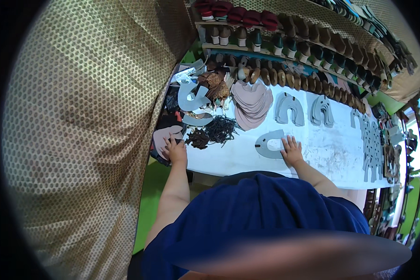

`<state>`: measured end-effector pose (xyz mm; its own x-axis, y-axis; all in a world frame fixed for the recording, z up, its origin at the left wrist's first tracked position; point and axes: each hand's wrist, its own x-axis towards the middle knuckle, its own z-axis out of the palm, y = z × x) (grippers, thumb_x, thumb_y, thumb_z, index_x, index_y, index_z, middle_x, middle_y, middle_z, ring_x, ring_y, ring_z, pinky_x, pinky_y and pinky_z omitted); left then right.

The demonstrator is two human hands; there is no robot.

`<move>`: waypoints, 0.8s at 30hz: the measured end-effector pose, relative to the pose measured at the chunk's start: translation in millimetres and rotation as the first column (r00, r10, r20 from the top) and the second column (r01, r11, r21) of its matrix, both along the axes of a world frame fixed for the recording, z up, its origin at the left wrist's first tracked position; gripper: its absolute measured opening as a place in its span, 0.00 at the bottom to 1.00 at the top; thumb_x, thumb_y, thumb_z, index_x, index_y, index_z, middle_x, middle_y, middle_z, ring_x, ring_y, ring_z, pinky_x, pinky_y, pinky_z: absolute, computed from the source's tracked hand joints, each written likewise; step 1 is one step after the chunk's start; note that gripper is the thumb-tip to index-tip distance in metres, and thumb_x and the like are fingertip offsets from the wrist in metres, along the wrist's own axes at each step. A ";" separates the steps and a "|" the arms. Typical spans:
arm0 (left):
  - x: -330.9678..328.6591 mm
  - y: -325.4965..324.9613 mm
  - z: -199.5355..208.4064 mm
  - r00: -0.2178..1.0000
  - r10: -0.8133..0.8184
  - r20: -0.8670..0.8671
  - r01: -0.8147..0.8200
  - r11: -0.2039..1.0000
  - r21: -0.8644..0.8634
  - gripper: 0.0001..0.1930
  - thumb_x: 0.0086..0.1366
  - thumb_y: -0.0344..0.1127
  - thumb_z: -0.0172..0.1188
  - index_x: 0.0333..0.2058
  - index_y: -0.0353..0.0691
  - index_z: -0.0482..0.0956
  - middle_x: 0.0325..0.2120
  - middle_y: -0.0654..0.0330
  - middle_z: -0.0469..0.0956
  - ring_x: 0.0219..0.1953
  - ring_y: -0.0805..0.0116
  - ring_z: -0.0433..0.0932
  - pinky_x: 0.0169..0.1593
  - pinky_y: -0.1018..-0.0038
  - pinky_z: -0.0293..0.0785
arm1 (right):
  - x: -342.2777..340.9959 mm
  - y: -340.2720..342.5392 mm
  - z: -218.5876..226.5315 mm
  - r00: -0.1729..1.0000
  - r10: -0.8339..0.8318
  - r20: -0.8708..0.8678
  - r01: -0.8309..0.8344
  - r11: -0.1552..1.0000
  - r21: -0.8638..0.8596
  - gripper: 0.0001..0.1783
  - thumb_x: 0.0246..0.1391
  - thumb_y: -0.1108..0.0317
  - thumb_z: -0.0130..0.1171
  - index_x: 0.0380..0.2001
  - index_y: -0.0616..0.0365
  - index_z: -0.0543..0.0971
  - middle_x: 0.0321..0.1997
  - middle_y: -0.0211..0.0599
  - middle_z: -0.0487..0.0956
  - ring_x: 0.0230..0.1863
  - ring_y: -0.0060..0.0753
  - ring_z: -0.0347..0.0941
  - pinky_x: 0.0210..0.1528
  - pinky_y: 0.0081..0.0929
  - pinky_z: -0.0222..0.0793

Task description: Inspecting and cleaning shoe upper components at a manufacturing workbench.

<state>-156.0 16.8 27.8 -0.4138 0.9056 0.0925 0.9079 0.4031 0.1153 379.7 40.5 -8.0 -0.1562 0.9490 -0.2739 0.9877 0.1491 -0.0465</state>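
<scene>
A grey U-shaped shoe-upper piece (264, 148) lies flat on the white table, its curved end to the left, with a small black mark on it. My right hand (291, 151) rests open at its right end, fingers spread and touching it or the cloth just beside it. At the table's left end, my left hand (176, 151) lies with fingers apart on the right edge of a pale pink cut piece (160, 141). Whether the fingertips press on the pink piece or only rest there, I cannot tell.
A fanned stack of pink pieces (252, 105) lies mid-table, with grey U-shaped stacks (289, 109) to its right. Black cords (220, 129) and brown strips (198, 138) lie near my left hand. Shelves of shoes (284, 46) stand behind; a patterned curtain (88, 116) hangs left.
</scene>
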 end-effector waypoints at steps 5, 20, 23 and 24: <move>-12.7 9.3 -9.8 0.996 -0.086 -0.006 0.086 0.993 0.079 0.10 0.57 0.42 0.67 0.40 0.57 0.87 0.73 0.61 0.46 0.73 0.46 0.40 0.67 0.36 0.42 | 1.6 -18.6 -0.1 0.999 -0.045 0.009 0.045 0.999 -0.013 0.38 0.65 0.44 0.42 0.73 0.35 0.47 0.79 0.36 0.43 0.78 0.47 0.35 0.73 0.62 0.32; 61.9 23.7 46.9 0.907 -0.395 -0.144 0.411 0.762 0.501 0.03 0.54 0.42 0.67 0.26 0.55 0.85 0.69 0.52 0.57 0.71 0.38 0.48 0.67 0.36 0.38 | -68.0 -0.1 13.2 0.922 -0.237 -0.305 0.316 0.917 0.242 0.37 0.55 0.49 0.59 0.68 0.40 0.64 0.73 0.42 0.57 0.74 0.53 0.49 0.68 0.68 0.45; 99.0 26.8 71.5 0.827 -0.481 -0.293 0.558 0.635 0.533 0.06 0.55 0.44 0.67 0.22 0.55 0.83 0.67 0.52 0.62 0.72 0.40 0.45 0.68 0.38 0.33 | -99.6 29.1 34.4 0.698 -0.254 -0.670 0.254 0.962 -0.101 0.25 0.53 0.52 0.63 0.51 0.51 0.81 0.59 0.43 0.76 0.62 0.47 0.67 0.62 0.46 0.62; 110.0 26.7 77.6 0.783 -0.515 -0.349 0.615 0.557 0.558 0.06 0.55 0.44 0.67 0.22 0.55 0.82 0.67 0.52 0.62 0.72 0.40 0.45 0.69 0.38 0.32 | -115.0 32.8 52.7 0.486 -0.334 -0.807 0.149 0.942 -0.300 0.23 0.53 0.52 0.64 0.47 0.55 0.83 0.53 0.43 0.80 0.57 0.42 0.73 0.59 0.40 0.65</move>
<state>-46.0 43.4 105.4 0.2241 0.6574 0.7194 0.9481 -0.3178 -0.0049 264.7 73.3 44.7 -0.1699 0.9394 -0.2979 0.4627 -0.1908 -0.8658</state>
